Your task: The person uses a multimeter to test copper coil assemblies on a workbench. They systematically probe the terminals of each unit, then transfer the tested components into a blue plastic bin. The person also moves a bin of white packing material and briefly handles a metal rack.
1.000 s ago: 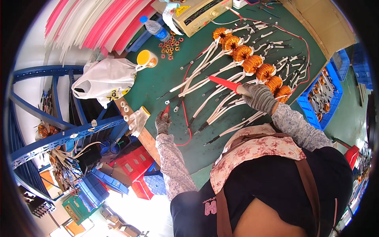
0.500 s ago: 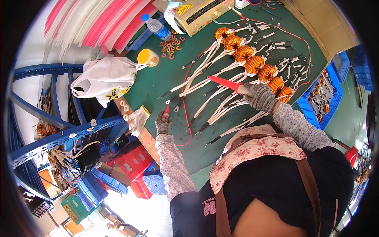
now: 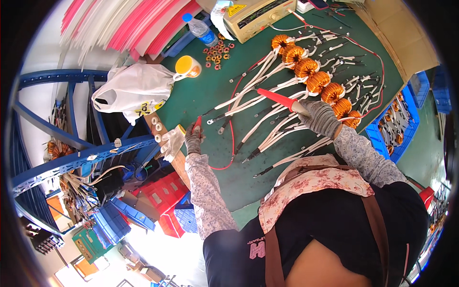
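both arms reach forward from the lower edge in patterned sleeves, and both hands wear grey knit gloves. the left hand point(image 3: 193, 139) is at the near left, its forearm running almost straight up from the elbow, fingers curled closed in a grip. the right hand point(image 3: 319, 117) is farther and to the right, forearm angled up-left, the back of the hand showing, fingers wrapped closed.

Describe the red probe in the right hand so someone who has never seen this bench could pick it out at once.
On the green bench mat, a row of orange wound coils runs along the far right. The gloved right hand beside that row grips the red probe, pointing left over the white leads. It is thicker and longer than the small red one in the left hand.
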Demonstrator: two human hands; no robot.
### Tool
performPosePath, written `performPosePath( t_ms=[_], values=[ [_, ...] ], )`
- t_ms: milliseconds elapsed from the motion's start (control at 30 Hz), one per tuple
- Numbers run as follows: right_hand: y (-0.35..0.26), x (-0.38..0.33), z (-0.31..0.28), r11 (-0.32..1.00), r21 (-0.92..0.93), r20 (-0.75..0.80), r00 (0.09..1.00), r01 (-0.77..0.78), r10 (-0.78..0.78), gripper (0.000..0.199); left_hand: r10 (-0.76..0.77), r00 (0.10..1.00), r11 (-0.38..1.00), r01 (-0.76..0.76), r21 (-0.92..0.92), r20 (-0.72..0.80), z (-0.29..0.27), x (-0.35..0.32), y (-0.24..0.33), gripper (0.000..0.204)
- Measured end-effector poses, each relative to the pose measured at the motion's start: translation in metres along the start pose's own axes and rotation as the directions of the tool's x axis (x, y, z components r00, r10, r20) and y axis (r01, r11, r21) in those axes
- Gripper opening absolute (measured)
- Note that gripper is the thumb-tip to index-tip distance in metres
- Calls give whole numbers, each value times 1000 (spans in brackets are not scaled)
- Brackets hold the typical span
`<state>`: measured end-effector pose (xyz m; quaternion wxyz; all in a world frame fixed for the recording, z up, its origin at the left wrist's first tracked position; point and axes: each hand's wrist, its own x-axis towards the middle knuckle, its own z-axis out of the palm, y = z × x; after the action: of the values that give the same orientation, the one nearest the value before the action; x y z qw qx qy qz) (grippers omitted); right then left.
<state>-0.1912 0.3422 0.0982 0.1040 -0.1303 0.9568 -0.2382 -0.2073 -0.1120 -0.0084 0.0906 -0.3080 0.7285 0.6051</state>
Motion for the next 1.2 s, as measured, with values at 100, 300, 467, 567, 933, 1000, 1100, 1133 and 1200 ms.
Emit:
performPosePath(
  t_ms=[100,300,467,567,933,1000,1100,1133,1200],
  values=[
    [0,1,0,1000,5,32,999,-21,21,36,-11,1000,1000,12,23,-11,7,4,3,32],
    [-3,2,-4,998,12,90,994,-67,66,36,-28,999,998,30,52,-39,8,5,0,32],
    [-3,3,-4,996,24,105,991,-90,87,36,-13,1000,998,14,58,-7,6,5,-3,35],
    [-3,3,-2,996,16,96,991,-93,91,36,-27,1000,999,27,41,-10,5,6,-6,35],
    [2,3,1,998,17,112,992,-68,65,37,-27,1000,998,28,59,-8,6,5,-7,34],
    [2,3,1,998,15,112,992,-60,58,37,-30,999,998,31,57,-11,6,5,-8,34],
    [2,3,1,999,17,104,993,-51,49,37,-19,1000,998,19,64,2,4,5,-9,34],
    [2,3,1,999,20,103,994,-50,47,37,-23,1000,998,23,63,-1,5,5,-10,34],
    [2,4,1,999,16,104,993,-50,48,37,-29,1000,998,29,60,-9,4,6,-11,35]
  ],
)
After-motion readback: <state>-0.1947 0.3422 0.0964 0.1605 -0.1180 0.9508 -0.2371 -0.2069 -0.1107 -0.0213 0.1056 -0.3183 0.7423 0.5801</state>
